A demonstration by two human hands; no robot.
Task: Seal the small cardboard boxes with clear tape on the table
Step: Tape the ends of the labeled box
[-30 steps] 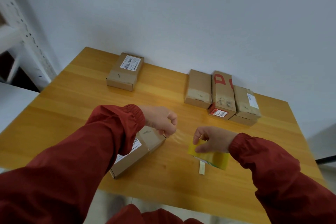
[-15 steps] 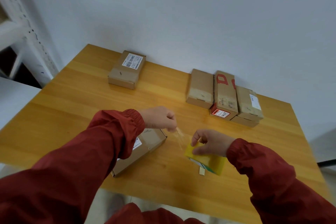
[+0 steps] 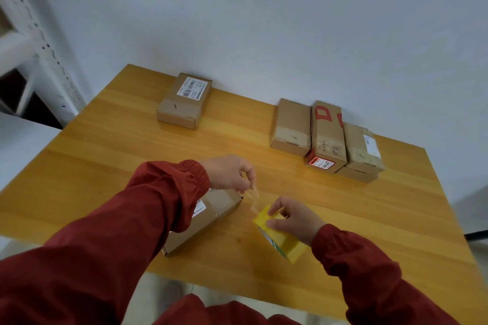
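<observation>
Tape (image 3: 254, 200) slants from your pinching left hand (image 3: 229, 173) down to the dispenser (image 3: 280, 243) your right hand (image 3: 295, 219) grips, just right of the box (image 3: 221, 206). The box lies diagonally, near end by the table (image 3: 105, 166) edge, free wood beyond it.

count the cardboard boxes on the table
6: labelled box far left; plain box, red-marked box, stickered box in a row far right; lower box under the stickered one; near box partly behind left sleeve.
</observation>
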